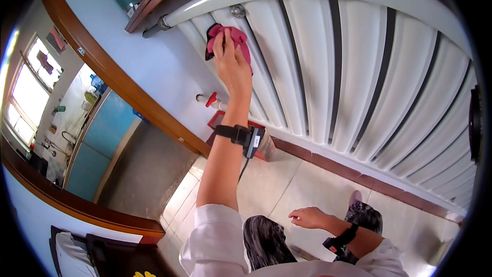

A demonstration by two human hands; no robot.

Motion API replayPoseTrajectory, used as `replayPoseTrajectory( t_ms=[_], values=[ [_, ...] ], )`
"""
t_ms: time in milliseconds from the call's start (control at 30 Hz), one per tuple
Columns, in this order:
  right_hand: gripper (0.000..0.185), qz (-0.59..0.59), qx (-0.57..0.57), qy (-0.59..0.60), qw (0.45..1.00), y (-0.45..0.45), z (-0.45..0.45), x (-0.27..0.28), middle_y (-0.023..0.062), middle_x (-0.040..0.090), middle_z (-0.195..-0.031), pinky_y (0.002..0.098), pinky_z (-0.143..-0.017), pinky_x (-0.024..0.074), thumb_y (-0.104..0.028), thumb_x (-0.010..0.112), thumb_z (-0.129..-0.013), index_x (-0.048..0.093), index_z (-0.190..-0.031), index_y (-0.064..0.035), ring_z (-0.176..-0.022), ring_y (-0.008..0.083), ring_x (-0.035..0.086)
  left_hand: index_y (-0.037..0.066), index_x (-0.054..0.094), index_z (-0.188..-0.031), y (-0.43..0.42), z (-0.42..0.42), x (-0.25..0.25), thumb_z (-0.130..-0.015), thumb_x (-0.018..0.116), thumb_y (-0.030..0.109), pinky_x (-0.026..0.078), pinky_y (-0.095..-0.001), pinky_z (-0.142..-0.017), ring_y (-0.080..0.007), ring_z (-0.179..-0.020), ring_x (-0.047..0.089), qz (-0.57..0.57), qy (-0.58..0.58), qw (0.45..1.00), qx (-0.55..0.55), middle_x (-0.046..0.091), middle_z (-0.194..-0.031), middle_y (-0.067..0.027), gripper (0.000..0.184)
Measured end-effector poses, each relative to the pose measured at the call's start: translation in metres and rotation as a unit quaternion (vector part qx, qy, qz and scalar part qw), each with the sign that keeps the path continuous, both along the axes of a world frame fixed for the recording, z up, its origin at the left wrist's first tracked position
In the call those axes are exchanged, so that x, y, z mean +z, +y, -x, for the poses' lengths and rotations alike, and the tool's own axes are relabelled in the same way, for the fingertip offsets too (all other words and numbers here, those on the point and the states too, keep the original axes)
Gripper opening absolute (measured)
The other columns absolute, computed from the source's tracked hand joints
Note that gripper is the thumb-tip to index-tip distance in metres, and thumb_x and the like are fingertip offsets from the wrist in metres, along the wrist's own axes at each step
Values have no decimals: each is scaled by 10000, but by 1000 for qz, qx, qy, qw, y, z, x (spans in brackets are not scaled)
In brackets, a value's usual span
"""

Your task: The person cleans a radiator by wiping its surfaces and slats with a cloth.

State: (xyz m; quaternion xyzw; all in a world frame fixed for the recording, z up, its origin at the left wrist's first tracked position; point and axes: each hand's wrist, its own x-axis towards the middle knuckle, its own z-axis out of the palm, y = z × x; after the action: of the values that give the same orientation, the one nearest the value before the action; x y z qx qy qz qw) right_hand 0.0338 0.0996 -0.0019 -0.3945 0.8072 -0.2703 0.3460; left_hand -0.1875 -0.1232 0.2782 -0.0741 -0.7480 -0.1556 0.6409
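A pink cloth point(241, 38) lies against the columns at the left end of the white radiator point(312, 66), below its top pipe. The left hand point(233, 69) has its grip grasping the cloth, fingers over the folds. Work looks under way there; no visible mark separates finished columns from unfinished, so what is left cannot be told. The right hand point(310, 217), its grip released and fingers loosely curled, is above the floor point(261, 192). Near the cloth is 1 red valve handle point(211, 99).
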Motion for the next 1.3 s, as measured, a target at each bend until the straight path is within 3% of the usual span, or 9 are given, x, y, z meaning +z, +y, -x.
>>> replayPoseTrajectory(
  t_ms=[33,300,433,667,800,933,1133,1200,1300],
  values=[
    [338,2,2,0,1000,0,0,1,94,639,-1040,402,-833,464,-288,465,-840,593,-1101,-116,-975,274,595,43,520,-1227,2,2,6,-824,529,28,416,-362,-885,-321,-1085,498,-43,-25,999,2,496,-1247,-122,403],
    [339,5,9,4,1000,-3,0,0,92,633,-1057,406,-840,461,-275,468,-832,593,-1102,-112,-987,277,588,30,564,-1160,1,1,7,-781,556,-18,434,-376,-853,-322,-1059,512,8,6,999,31,523,-1189,-116,382],
    [340,-3,11,-7,1000,-3,-1,-3,92,630,-1066,404,-844,459,-276,467,-834,591,-1104,-111,-993,276,585,12,569,-1129,-4,5,33,-811,547,11,447,-352,-841,-325,-1018,542,-37,1,999,16,550,-1142,-148,319],
    [336,2,0,-5,1000,-3,3,-1,95,633,-1048,403,-840,459,-279,463,-840,590,-1100,-108,-986,275,587,28,554,-1178,-2,-6,2,-823,531,13,453,-354,-832,-310,-1021,547,29,-40,998,48,504,-1208,-122,357],
    [335,2,12,0,1000,-1,0,-5,95,634,-1046,405,-840,458,-280,463,-841,590,-1100,-110,-984,274,588,43,551,-1193,-6,0,30,-823,534,33,454,-355,-825,-307,-1003,549,-22,-41,998,37,517,-1177,-107,370],
    [333,-3,10,0,1000,-1,2,-2,90,635,-1049,405,-843,458,-279,464,-841,591,-1100,-111,-989,270,587,74,554,-1199,-6,-2,12,-825,547,51,456,-358,-821,-302,-994,551,28,-19,998,55,516,-1170,-90,374],
    [338,-7,9,-7,1000,1,-2,-3,89,633,-1057,407,-856,454,-279,464,-842,589,-1110,-117,-996,271,586,60,558,-1177,-8,-3,22,-835,541,68,453,-360,-823,-323,-1000,544,-1,-27,999,45,526,-1162,-122,343],
    [340,-3,17,0,1000,1,-1,-4,89,633,-1058,408,-858,453,-282,465,-842,588,-1112,-118,-997,272,585,59,557,-1176,-6,-3,33,-835,543,73,447,-366,-832,-331,-1003,541,-49,-79,994,51,533,-1159,-125,341],
    [344,-8,16,5,1000,-1,5,1,97,633,-1058,410,-855,455,-285,468,-840,588,-1113,-114,-996,276,586,47,544,-1183,5,-8,10,-851,527,90,436,-369,-855,-332,-1038,524,-11,-72,995,62,508,-1192,-128,335]
  ],
)
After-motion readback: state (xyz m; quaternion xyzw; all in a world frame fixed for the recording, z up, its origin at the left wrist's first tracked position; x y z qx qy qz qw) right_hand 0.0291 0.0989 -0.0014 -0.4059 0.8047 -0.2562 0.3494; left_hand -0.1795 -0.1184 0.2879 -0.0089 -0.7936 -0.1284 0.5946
